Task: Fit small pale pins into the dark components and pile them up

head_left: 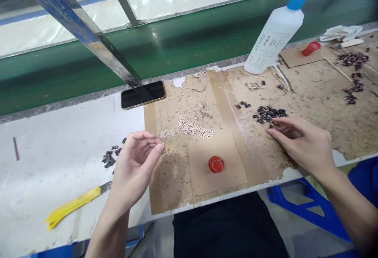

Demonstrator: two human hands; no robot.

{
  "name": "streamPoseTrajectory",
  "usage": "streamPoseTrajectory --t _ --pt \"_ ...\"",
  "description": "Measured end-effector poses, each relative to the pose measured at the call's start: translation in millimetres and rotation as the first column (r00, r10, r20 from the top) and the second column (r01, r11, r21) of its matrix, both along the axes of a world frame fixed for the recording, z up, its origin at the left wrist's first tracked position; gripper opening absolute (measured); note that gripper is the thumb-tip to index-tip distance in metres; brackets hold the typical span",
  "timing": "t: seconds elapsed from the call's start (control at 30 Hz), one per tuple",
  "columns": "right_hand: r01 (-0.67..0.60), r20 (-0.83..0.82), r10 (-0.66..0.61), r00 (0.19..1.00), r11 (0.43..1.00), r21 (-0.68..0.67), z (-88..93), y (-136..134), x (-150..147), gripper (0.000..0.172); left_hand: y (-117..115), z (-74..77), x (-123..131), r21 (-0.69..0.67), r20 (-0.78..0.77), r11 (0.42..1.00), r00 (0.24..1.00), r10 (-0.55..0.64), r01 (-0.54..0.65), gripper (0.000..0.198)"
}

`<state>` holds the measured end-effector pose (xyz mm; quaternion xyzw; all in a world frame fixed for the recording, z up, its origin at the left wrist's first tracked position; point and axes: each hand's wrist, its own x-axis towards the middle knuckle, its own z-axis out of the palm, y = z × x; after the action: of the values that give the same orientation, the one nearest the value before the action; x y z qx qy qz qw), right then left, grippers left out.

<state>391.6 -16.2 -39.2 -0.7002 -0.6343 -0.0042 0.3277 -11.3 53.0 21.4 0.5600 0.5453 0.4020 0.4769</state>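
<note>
My left hand (137,163) is raised over the left part of the cardboard, thumb and forefinger pinching a tiny copper-coloured piece (163,144). On the right, my right hand (304,140) has its thumb and forefinger closed at the near edge of a pile of small black parts (268,113); what lies between the fingertips is mostly hidden, apparently one black part. Between the hands is a heap of tiny copper-coloured pieces (189,127). A small red cup (216,164) with shiny red contents sits on a cardboard square (203,183) closer to me.
A phone (143,95) lies at the back edge. Behind the black pile stands a white bottle (273,37) with a blue nozzle. More dark parts (108,159) and a yellow-handled tool (73,207) are at left. A metal post (88,34) rises behind.
</note>
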Motion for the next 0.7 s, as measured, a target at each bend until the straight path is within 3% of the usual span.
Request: streamPoseTrajectory --t 0.3,0.7 --pt "0.04 -0.047 -0.046 0.998 0.99 -0.135 9.1 3 1 0.03 -21 4.7 3 0.012 0.054 1.0 0.998 -0.013 0.013 0.018" --pt "0.136 -0.281 -0.201 0.938 0.962 -0.236 9.2 11 1 0.037 -33 14.1 13 -0.005 0.159 1.0 0.987 -0.025 0.026 0.017"
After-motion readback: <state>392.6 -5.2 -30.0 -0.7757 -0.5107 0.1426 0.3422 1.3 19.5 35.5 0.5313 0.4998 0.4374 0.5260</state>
